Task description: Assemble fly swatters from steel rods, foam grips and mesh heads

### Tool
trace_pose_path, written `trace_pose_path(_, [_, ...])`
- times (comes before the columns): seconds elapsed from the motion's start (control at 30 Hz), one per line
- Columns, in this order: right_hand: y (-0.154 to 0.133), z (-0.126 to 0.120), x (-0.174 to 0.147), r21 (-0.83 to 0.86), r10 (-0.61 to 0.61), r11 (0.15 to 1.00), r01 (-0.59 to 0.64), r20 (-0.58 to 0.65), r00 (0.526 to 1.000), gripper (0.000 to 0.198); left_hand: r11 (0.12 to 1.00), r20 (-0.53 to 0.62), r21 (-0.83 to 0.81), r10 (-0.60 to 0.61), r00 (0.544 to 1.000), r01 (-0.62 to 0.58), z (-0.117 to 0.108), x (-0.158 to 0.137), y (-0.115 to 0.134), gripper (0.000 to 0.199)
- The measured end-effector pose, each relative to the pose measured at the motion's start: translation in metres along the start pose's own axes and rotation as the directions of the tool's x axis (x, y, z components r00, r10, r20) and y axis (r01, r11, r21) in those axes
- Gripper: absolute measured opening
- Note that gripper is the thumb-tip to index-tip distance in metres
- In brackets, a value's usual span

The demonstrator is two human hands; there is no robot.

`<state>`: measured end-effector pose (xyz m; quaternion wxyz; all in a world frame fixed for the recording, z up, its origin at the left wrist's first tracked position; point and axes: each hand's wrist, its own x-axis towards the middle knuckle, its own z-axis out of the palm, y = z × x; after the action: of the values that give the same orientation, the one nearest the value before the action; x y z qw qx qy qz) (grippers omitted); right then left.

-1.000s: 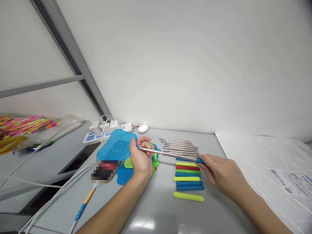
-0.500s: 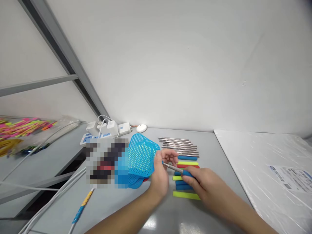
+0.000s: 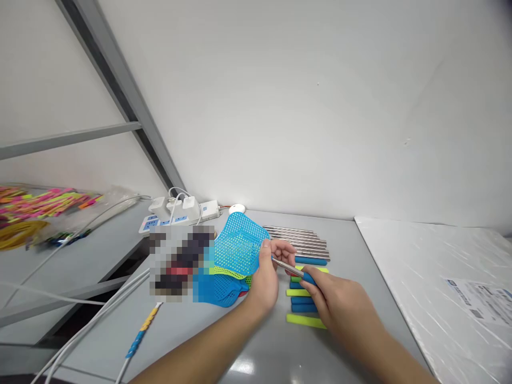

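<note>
A blue perforated fly swatter head (image 3: 239, 242) is pinched at its narrow end by my left hand (image 3: 264, 282), thumb on top and other fingers curled. My right hand (image 3: 342, 306) is closed round the blue handle (image 3: 308, 278) of a thin metal rod (image 3: 288, 268). The rod's far tip meets the neck of the head at my left fingers; how deep it sits is hidden. Below the held head lie more blue swatter heads (image 3: 222, 293), with yellow-green and red ones partly showing. Several loose yellow (image 3: 306, 320), blue and red handles lie beneath my right hand.
Bare metal rods (image 3: 300, 238) lie in a row behind the hands. At the back left stands a power strip (image 3: 176, 220) with plugs and white cables. A blurred patch covers something beside the heads. A plastic-wrapped white board (image 3: 416, 266) lies at right.
The held swatter head has risen slightly, so a yellow-green head shows beneath it. Both hands keep their grips, and the whole view has shifted a little.
</note>
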<state>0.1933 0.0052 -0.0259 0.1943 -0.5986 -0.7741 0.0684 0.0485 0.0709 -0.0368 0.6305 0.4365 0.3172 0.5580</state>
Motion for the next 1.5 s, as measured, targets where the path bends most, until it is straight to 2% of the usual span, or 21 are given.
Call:
trace_pose_path(0.1, [0.000,-0.003,0.002,0.023,0.017,1.000,-0.018,0.057,0.998,0.024,0.999,0.077,0.022,-0.030,0.997,0.028,0.000,-0.001,-0.001,0.055])
trace_pose_path(0.2, [0.005,-0.013,0.007,-0.011,0.114,0.994,-0.113,0.066,0.991,0.023,0.991,0.162,0.116,-0.078,0.984,0.059,0.002,-0.006,0.000,0.046])
trace_pose_path(0.37, [0.037,-0.035,0.009,-0.280,0.333,0.896,-0.345,-0.090,0.939,0.020,0.967,0.128,0.232,-0.138,0.982,0.106,0.004,-0.012,0.003,0.033])
trace_pose_path(0.47, [0.065,-0.044,0.005,-0.383,0.399,0.830,-0.404,-0.097,0.912,0.019,0.951,0.124,0.301,-0.106,0.987,0.064,0.003,-0.012,0.004,0.036])
trace_pose_path(0.63, [0.093,-0.045,0.000,-0.478,0.477,0.786,-0.392,0.066,0.876,0.019,0.926,0.133,0.376,-0.091,0.987,0.035,0.001,-0.013,0.002,0.038])
trace_pose_path(0.77, [0.093,-0.039,0.001,-0.474,0.482,0.795,-0.377,0.117,0.868,0.027,0.889,0.179,0.458,-0.070,0.981,-0.020,-0.001,-0.014,-0.001,0.036])
trace_pose_path(0.87, [0.093,-0.035,0.005,-0.466,0.483,0.804,-0.369,0.149,0.863,0.031,0.827,0.227,0.554,-0.041,0.973,-0.095,-0.003,-0.017,0.001,0.034])
trace_pose_path(1.0, [0.095,-0.034,0.008,-0.463,0.490,0.807,-0.367,0.176,0.854,0.035,0.697,0.354,0.670,0.004,0.935,-0.256,-0.002,-0.022,0.003,0.032])
trace_pose_path(1.2, [0.093,-0.036,0.011,-0.447,0.476,0.823,-0.351,0.206,0.855,0.038,0.570,0.524,0.701,-0.003,0.852,-0.429,0.000,-0.025,0.000,0.033])
trace_pose_path(1.3, [0.093,-0.035,0.013,-0.439,0.489,0.824,-0.359,0.228,0.842,0.038,0.527,0.569,0.698,0.002,0.822,-0.485,-0.001,-0.024,0.000,0.033])
trace_pose_path(1.5, [0.095,-0.036,0.015,-0.428,0.530,0.813,-0.395,0.262,0.807,0.040,0.413,0.603,0.725,0.005,0.798,-0.551,-0.003,-0.020,0.001,0.031])
